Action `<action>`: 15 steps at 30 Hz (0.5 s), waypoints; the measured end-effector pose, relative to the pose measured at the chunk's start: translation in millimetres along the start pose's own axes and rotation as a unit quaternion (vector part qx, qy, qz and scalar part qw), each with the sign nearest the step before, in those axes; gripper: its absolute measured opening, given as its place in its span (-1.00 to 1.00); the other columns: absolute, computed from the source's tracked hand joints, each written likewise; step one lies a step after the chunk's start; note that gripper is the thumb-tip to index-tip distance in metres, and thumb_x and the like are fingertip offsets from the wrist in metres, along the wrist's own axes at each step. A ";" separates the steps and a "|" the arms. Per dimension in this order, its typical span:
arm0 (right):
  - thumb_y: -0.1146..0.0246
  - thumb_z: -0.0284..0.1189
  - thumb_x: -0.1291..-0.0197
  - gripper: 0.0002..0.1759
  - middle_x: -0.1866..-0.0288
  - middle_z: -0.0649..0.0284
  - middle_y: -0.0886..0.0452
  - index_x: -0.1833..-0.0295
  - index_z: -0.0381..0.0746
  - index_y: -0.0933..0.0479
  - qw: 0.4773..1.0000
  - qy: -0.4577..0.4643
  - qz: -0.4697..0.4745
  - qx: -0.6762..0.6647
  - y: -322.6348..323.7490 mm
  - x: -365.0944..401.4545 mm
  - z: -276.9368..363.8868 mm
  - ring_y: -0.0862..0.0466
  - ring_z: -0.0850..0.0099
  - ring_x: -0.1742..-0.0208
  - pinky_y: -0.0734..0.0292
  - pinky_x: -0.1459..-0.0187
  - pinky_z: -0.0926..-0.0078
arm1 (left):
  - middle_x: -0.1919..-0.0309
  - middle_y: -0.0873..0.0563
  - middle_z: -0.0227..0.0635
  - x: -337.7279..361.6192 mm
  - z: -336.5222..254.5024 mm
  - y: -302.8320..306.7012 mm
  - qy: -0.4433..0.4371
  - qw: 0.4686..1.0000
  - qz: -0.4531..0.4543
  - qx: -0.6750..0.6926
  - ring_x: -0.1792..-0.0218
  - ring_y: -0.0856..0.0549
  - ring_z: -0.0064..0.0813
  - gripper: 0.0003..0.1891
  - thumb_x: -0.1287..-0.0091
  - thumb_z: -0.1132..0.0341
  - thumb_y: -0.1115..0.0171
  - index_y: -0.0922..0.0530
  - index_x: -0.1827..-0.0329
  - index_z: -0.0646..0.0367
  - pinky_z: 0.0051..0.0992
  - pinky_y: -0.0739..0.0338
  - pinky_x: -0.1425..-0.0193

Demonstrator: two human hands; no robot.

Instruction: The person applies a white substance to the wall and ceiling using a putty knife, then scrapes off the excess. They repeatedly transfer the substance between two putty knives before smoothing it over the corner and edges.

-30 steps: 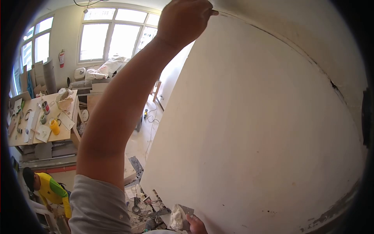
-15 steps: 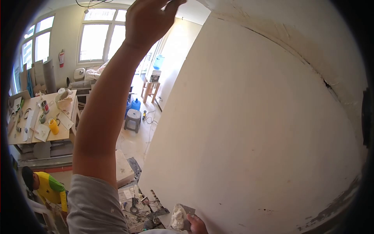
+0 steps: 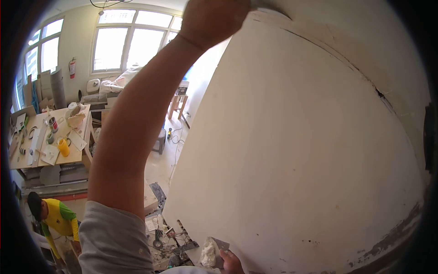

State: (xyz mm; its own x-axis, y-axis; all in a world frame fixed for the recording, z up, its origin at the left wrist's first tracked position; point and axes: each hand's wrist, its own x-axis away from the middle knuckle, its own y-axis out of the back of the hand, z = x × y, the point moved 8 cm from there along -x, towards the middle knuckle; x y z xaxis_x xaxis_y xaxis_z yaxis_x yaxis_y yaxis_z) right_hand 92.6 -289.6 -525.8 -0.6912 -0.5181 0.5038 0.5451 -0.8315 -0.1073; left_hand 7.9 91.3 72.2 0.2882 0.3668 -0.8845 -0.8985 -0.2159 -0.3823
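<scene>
Raised at the top of the head view, my left hand [image 3: 216, 20] is closed on a putty knife, its handle hidden in my grip. The thin blade [image 3: 276, 8] lies against the top of the pale wall [image 3: 292, 128], near the joint with the ceiling. Low in the view, my right hand [image 3: 232, 263] grips a flat metal plate [image 3: 222, 244], thumb on its face. A thick lump of white putty [image 3: 209, 253] sits on that plate. Along the joint runs a dark crack [image 3: 379, 93].
A co-worker in a yellow and green shirt [image 3: 57, 217] bends at lower left. Behind stands a worktable [image 3: 68, 132] with cans and tools. Debris and tools [image 3: 166, 237] lie below me, near a grey stool [image 3: 159, 141]. A cable [image 3: 175, 155] crosses the floor.
My left hand has moved right along the top of the wall, and the putty knife blade now shows. The right hand with the putty is nearly still. The co-worker has shifted slightly.
</scene>
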 end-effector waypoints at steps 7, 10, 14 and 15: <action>-0.12 -0.26 -0.42 -0.68 0.12 0.24 -0.65 -0.09 -0.27 -0.52 0.995 -0.024 -0.008 -0.097 4.2 -1.7 -13.4 -0.66 0.45 0.19 -0.57 0.15 0.49 | 0.33 -0.75 -0.44 33.2 46.6 68.7 0.025 0.997 0.020 -0.075 0.27 -0.70 -0.44 -0.83 -0.26 0.21 -0.40 -0.74 0.16 0.04 -0.43 -0.58 0.07; -0.10 -0.28 -0.44 -0.70 0.13 0.25 -0.65 -0.06 -0.26 -0.54 0.993 -0.048 0.020 -0.103 -23.2 16.2 13.6 -0.66 0.46 0.20 -0.58 0.13 0.50 | 0.31 -0.72 -0.28 114.8 51.5 112.7 0.423 0.885 0.196 -0.020 0.23 -0.71 -0.41 -0.75 -0.37 0.13 -0.27 -0.69 0.04 0.05 -0.38 -0.57 0.07; -0.12 -0.28 -0.41 -0.64 0.05 0.18 -0.65 -0.15 -0.29 -0.50 0.996 -0.007 0.077 -0.038 -53.5 27.4 36.3 -0.66 0.37 0.10 -0.57 0.02 0.44 | 0.21 -0.66 -0.17 275.0 -30.4 179.9 0.499 0.734 0.410 0.208 0.23 -0.69 -0.15 -0.81 -0.45 0.26 -0.08 -0.60 0.05 0.12 -0.29 -0.60 0.23; -0.15 -0.28 -0.41 -0.62 0.01 0.17 -0.64 -0.20 -0.29 -0.45 0.993 0.031 0.107 0.024 -53.1 19.5 34.5 -0.66 0.33 0.05 -0.56 -0.03 0.42 | 0.22 -0.65 -0.18 302.9 -66.9 205.9 0.370 0.790 0.460 0.163 0.23 -0.69 -0.16 -0.83 -0.44 0.30 -0.07 -0.59 0.06 0.11 -0.30 -0.60 0.23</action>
State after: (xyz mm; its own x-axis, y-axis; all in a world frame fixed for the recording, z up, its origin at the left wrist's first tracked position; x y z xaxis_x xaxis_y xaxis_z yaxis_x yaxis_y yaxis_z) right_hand 66.6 -248.6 -480.7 -0.5849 -0.6944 0.4193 0.7036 -0.6915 -0.1636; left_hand -67.6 97.4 -292.3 -0.5311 -0.4654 -0.7080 -0.8429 0.2054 0.4973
